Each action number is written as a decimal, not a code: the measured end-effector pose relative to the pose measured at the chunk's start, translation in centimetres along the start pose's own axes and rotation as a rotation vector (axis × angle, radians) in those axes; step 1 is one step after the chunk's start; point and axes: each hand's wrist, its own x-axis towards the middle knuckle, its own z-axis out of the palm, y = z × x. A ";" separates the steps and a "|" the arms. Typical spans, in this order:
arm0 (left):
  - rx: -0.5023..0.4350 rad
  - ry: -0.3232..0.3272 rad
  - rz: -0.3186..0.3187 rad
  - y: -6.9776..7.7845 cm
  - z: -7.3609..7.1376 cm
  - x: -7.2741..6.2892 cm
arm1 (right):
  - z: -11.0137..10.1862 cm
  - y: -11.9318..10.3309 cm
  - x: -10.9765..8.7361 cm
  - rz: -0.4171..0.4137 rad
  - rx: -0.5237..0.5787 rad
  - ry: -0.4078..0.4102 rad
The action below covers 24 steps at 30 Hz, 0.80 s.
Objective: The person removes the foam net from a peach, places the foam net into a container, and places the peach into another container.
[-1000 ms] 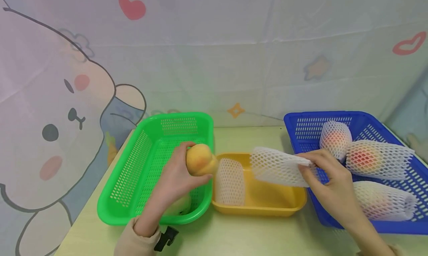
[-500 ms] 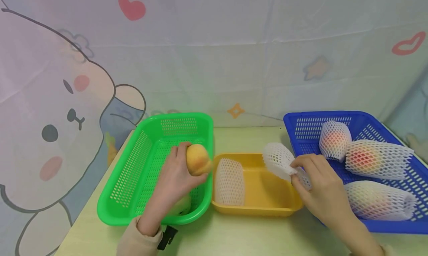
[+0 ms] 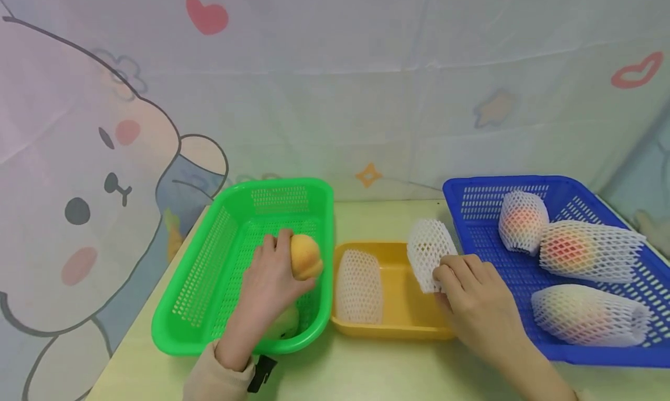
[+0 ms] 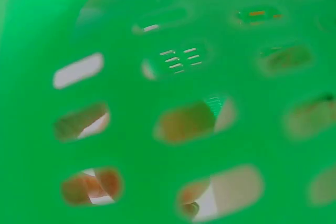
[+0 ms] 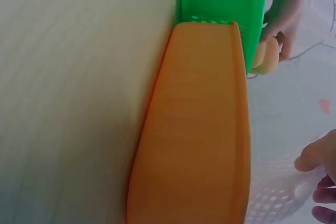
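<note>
My left hand (image 3: pixel 269 279) grips a yellow-orange peach (image 3: pixel 305 258) above the right side of the green basket (image 3: pixel 170 299). In the right wrist view the peach (image 5: pixel 266 56) shows beside the basket's rim. My right hand (image 3: pixel 478 308) pinches one end of a white foam fruit net (image 3: pixel 428 249) over the yellow tray (image 3: pixel 403 331). The net stands up from the fingers, partly opened out. Another foam net (image 3: pixel 359 287) lies flat in the tray's left part. The left wrist view is mostly filled by the green basket wall (image 4: pixel 31 156), which hides most of the hand.
At the right stands a blue basket (image 3: pixel 476 215) with netted peaches: one (image 3: pixel 523 220) at the back, one (image 3: pixel 581 249) in the middle and one (image 3: pixel 588 315) in front. A pale green fruit (image 3: pixel 285 324) sits in the green basket. A printed curtain (image 3: pixel 335 98) hangs behind the table.
My right hand has moved left and the foam net has swung from lying sideways to upright. My left hand, with the peach, has shifted slightly left and down.
</note>
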 end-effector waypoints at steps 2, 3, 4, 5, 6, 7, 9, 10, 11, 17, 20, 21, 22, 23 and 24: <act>0.019 -0.007 -0.007 -0.1 0.1 -0.1 | 0.2 -0.4 -0.1 0.001 -0.024 -0.053; 0.026 -0.011 -0.010 -0.1 0.1 -0.1 | 0.3 -0.5 -0.2 0.003 -0.027 -0.070; 0.034 -0.014 -0.012 -0.1 0.1 -0.1 | 0.5 -0.7 -0.3 0.006 -0.033 -0.096; 0.041 -0.019 -0.014 -0.2 0.1 -0.1 | 0.6 -0.8 -0.4 0.010 -0.038 -0.116; 0.048 -0.026 -0.017 -0.2 0.2 -0.1 | 0.7 -0.9 -0.5 0.012 -0.044 -0.137; 0.055 -0.037 -0.019 -0.2 0.2 -0.1 | 0.9 -1.0 -0.6 0.012 -0.048 -0.153; 0.066 -0.072 -0.024 -0.2 0.2 -0.2 | 1.3 -1.2 -0.8 0.007 -0.053 -0.169; 0.070 -0.091 -0.027 -0.2 0.2 -0.3 | 1.5 -1.3 -0.9 0.007 -0.056 -0.180; 0.073 -0.110 -0.029 -0.2 0.2 -0.3 | 1.6 -1.4 -1.0 0.008 -0.057 -0.186; 0.085 -0.167 -0.021 -0.2 0.3 -0.3 | 2.5 -1.7 -1.3 0.026 -0.054 -0.204; 0.092 -0.171 -0.005 -0.2 0.4 -0.4 | 2.7 -1.8 -1.3 0.037 -0.056 -0.220; 0.093 -0.172 0.001 -0.2 0.5 -0.4 | 2.8 -1.8 -1.3 0.039 -0.057 -0.227; 0.092 -0.174 0.006 -0.3 0.5 -0.5 | 2.9 -1.8 -1.3 0.040 -0.058 -0.236; 0.094 -0.178 0.011 -0.3 0.5 -0.5 | 3.0 -1.8 -1.4 0.041 -0.059 -0.248; 0.098 -0.184 0.018 -0.2 0.5 -0.5 | 3.0 -1.8 -1.4 0.043 -0.060 -0.263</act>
